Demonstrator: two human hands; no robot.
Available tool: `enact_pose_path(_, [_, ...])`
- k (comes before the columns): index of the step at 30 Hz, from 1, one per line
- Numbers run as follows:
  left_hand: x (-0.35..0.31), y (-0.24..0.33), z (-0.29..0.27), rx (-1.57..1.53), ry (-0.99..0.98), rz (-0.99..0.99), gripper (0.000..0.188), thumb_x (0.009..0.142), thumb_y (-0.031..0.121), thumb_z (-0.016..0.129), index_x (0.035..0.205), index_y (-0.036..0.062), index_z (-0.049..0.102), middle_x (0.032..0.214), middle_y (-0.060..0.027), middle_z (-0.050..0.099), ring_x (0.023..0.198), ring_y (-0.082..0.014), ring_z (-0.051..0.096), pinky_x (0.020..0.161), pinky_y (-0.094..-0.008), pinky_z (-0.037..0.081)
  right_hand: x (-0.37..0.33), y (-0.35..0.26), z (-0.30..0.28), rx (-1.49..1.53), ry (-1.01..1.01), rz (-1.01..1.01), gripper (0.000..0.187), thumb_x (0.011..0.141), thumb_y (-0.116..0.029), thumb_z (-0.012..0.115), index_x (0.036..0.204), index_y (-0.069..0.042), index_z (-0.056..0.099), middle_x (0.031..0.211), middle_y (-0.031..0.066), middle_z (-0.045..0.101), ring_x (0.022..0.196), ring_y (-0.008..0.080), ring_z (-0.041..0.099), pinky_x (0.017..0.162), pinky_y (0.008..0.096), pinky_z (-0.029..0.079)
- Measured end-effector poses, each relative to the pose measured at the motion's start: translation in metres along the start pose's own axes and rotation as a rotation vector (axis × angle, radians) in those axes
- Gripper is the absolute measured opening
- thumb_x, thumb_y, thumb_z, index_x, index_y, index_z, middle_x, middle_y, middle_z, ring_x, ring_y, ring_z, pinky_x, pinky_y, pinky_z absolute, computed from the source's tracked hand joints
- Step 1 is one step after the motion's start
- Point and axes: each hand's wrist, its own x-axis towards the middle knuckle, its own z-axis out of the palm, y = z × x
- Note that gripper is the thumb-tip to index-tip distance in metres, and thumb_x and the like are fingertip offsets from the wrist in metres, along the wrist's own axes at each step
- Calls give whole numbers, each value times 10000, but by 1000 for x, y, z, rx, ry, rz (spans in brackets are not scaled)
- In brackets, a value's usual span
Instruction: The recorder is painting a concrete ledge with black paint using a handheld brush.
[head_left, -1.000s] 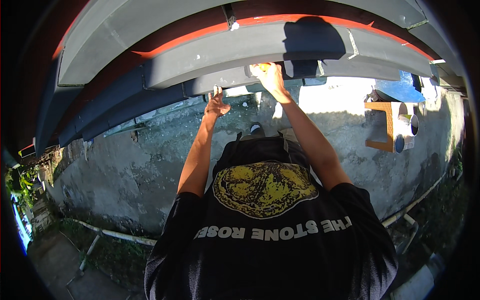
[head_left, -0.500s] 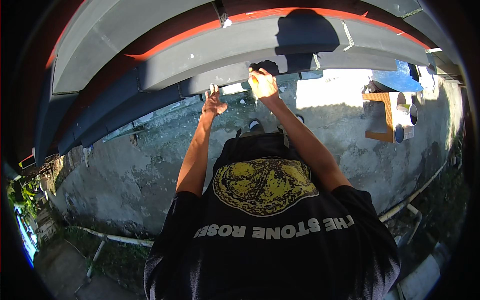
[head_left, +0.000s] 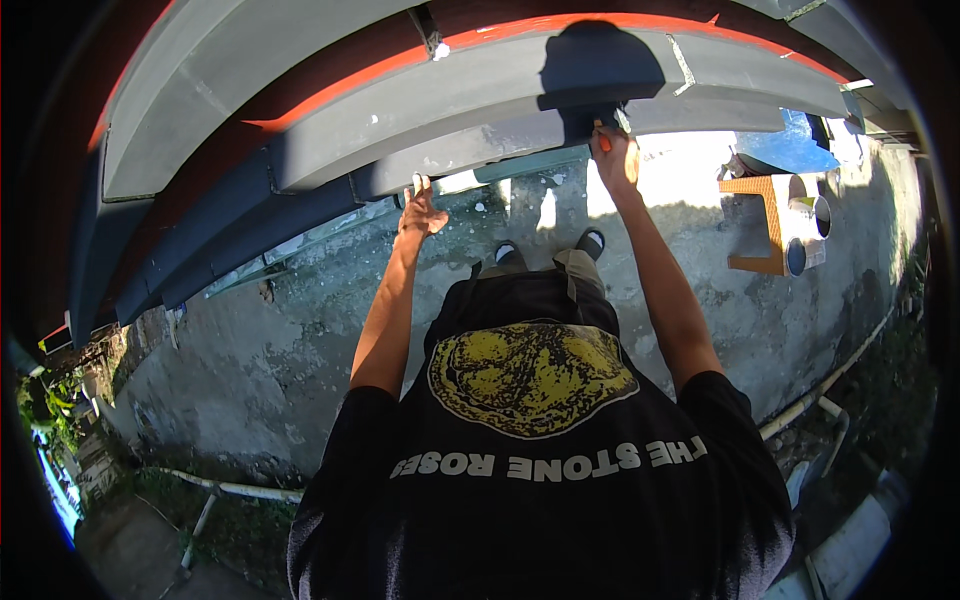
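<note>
The step in hand looks to be close work with an orange tool [head_left: 604, 143] at the edge of the lowest grey slab [head_left: 460, 150], where a dark shadow [head_left: 600, 62] falls across the stepped grey bands. The hands are well apart: the right hand [head_left: 617, 165] is closed round the tool, with its fingers up at the slab, while the left hand [head_left: 421, 212] has its fingers loosely spread, grips nothing visible, and has its fingertips at the same edge, seemingly touching it. The next move, as I judge it, calls for a firm pinch on the tool, its end kept true to the edge, and a light left hand on the slab as a steadying point; the shade makes that edge hard to read. The tool shows only as a small bright orange stub between the fingers; its working end and exact kind cannot be made out. A pale streak [head_left: 623, 121] just beside the fingers could be a joint in the slab or part of the tool; I cannot tell which. The slab is long, matt grey and smooth, with a few whitish flecks, bowed by the lens, and sunlit on the stretch between the hands, above the floor [head_left: 300, 350].
</note>
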Motion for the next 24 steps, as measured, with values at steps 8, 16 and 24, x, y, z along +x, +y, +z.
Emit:
enact_pose_path(8, [-10,-1,-2,-288,157,10,913,718,259,618,1460,-18,163,1535,-203,152,1427,-280,173,1178,-416,133,-46,-137,81,525,-114,-342,200,827,-203,670,972,-66,690,816,133,677,679,276,644,675,316,500])
enact_pose_path(16, [-15,-6,9,-337,234,35,913,687,223,611,1450,-32,181,1525,-221,171,1415,-302,202,1175,-412,144,52,10,-3,201,9,170,229,806,-240,697,924,-44,704,844,188,681,784,340,665,703,367,519])
enact_pose_path(24, [-7,4,3,-277,164,7,924,722,277,631,1447,-52,163,1527,-233,143,1430,-288,157,1173,-425,139,26,-56,55,-107,-128,-201,136,812,-207,628,836,-76,650,867,151,665,715,367,646,646,429,537])
